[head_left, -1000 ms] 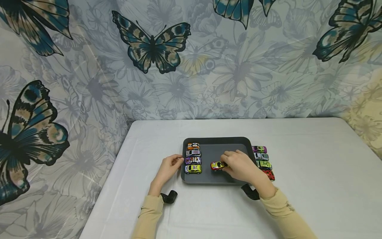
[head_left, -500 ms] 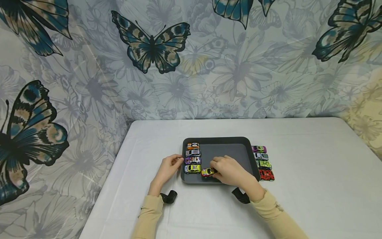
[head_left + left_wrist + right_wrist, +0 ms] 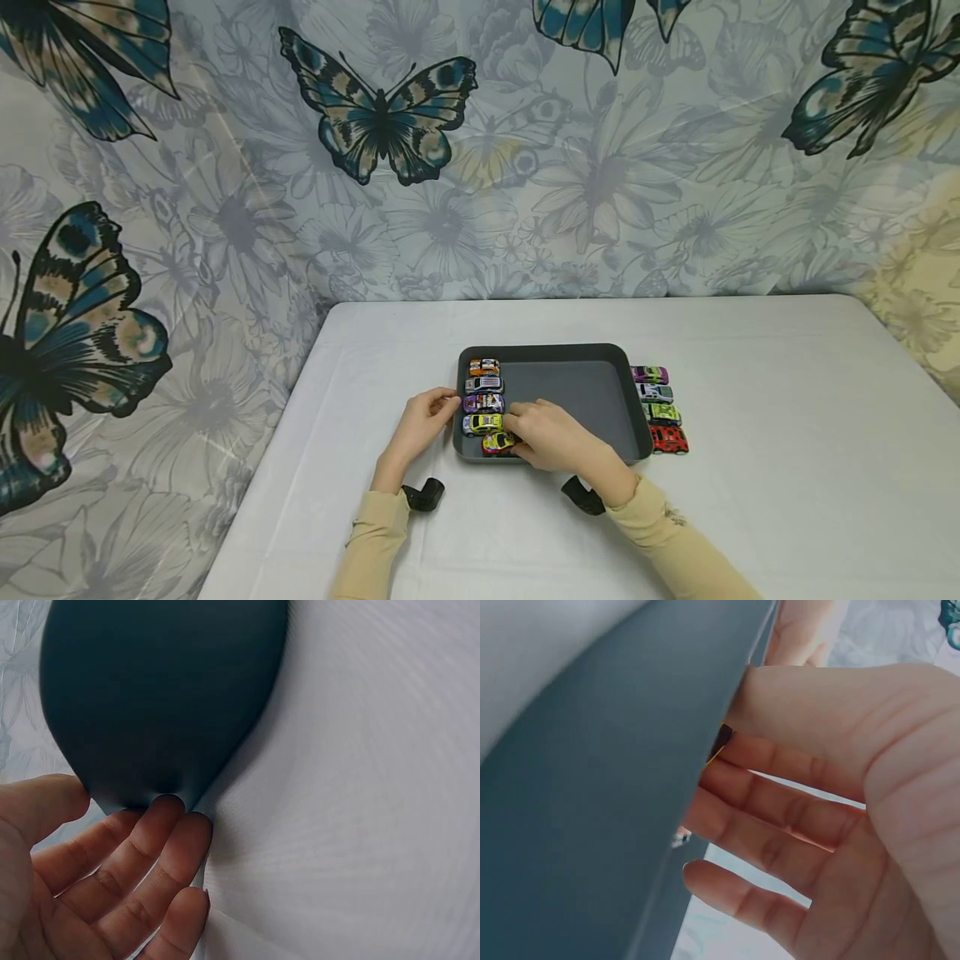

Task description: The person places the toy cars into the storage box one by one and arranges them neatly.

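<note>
My right hand (image 3: 553, 435) pinches a yellow toy car (image 3: 496, 443) with red at its front, low over the near left part of a dark grey baking tray (image 3: 570, 387). In the right wrist view the tray wall hides most of that car; only a dark, yellow-edged bit shows by the fingers. Just beyond it, a yellow-green toy car (image 3: 482, 425) ends a column of toy cars along the tray's left side, with a purple one (image 3: 483, 403) behind. My left hand (image 3: 420, 425) holds the tray's left rim, thumb at the edge and fingertips against the outer wall (image 3: 165, 712).
Against the tray's right outer side stand several toy cars in a column, a red one (image 3: 668, 439) nearest and a purple one (image 3: 650, 374) farthest. A white cloth covers the table (image 3: 787, 417). Behind it hangs a butterfly-patterned curtain or wall covering (image 3: 600, 167).
The right hand has carried the yellow toy car leftward and nearer across the tray, to just before the column's nearest car. The left hand stays at the rim.
</note>
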